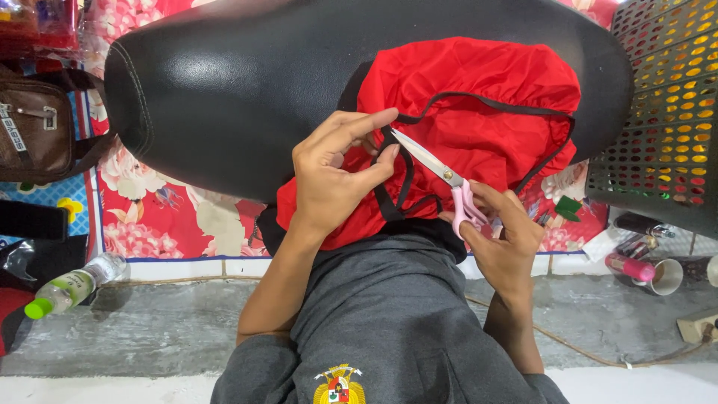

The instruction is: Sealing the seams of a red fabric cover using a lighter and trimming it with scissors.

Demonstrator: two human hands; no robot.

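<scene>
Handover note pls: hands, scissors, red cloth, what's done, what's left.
Left hand: pinching the black strap at the edge of the red cloth.
Right hand: grip on pink-handled scissors, blades open, tips at the strap beside the left fingers.
Cloth lies over the black seat and the lap.
Done: strap held up, blades placed.
Left: no cut visible yet; likely snip the strap.

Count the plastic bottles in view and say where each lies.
1: a clear plastic bottle with a green cap lies on its side on the concrete floor, far left. Others may be hidden.
</scene>
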